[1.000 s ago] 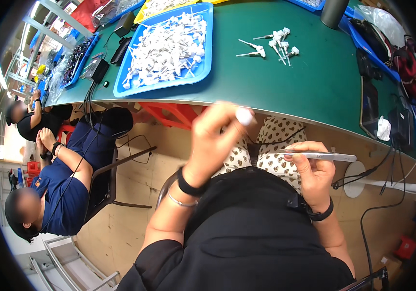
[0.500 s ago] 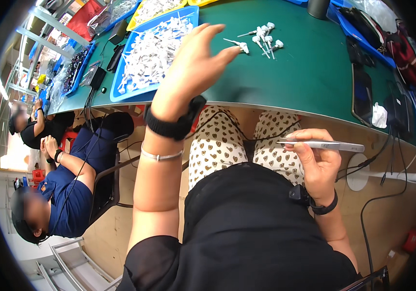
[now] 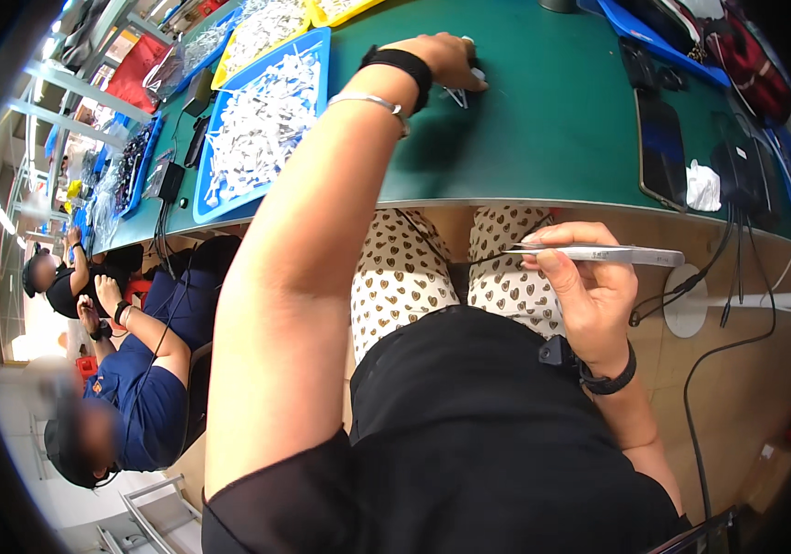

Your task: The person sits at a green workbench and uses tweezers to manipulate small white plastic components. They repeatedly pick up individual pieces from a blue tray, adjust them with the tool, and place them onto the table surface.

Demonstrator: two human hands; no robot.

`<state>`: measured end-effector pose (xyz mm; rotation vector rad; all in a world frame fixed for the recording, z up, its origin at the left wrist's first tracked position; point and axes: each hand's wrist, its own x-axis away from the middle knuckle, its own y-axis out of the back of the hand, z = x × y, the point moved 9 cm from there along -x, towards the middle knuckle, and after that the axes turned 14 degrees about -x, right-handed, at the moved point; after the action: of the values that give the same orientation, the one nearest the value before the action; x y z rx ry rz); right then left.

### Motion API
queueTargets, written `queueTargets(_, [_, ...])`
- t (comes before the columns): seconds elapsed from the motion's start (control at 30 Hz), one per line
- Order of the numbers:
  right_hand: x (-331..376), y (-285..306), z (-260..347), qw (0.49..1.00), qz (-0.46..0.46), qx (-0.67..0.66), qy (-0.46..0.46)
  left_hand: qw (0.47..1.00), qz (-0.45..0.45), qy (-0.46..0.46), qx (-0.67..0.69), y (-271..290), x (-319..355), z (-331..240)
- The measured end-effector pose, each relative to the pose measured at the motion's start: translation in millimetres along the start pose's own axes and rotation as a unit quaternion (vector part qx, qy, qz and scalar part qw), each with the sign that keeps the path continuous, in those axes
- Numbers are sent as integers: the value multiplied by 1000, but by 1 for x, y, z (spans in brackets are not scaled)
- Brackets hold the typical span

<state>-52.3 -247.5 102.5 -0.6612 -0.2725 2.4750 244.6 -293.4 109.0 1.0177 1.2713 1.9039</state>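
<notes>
In the upper middle of the frame, on the head view, the left hand (image 3: 446, 60) is out over the green table (image 3: 552, 138), fingers curled downward, and a white piece (image 3: 455, 97) with thin stems peeks out beneath them. Whether those fingers pinch it or merely cover it, I cannot tell; the hand hides the contact. A black wristband (image 3: 403, 66) and a silver bracelet (image 3: 372, 99) ring that arm, which slants up from the lower left.

Over to the right of centre, and here the right hand (image 3: 594, 300) has a firm pinch: thumb and fingers pressed on silver tweezers (image 3: 640, 256), which lie nearly level above the patterned trousers (image 3: 405, 286), tips toward the left.

Upper left, a blue tray (image 3: 323, 74) is heaped with white pieces (image 3: 262, 120), a yellow tray (image 3: 222, 78) just beyond it. Out at the right, a dark phone (image 3: 661, 148) lies near the table edge, a crumpled white tissue (image 3: 703, 186) just beside it. Lower left, a co-worker in a navy shirt (image 3: 142, 406) sits side-on.
</notes>
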Motion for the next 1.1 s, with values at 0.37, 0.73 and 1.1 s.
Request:
queueTargets(0.37, [8, -18, -4, 999, 41, 32, 6, 993, -66, -67, 69, -15, 78, -4])
queueTargets(0.73, [10, -27, -6, 998, 52, 39, -23, 983, -164, -5, 85, -37, 113, 53])
queueTargets(1.1, [16, -20, -6, 995, 69, 60, -30, 905, -356, 104, 210, -28, 149, 69])
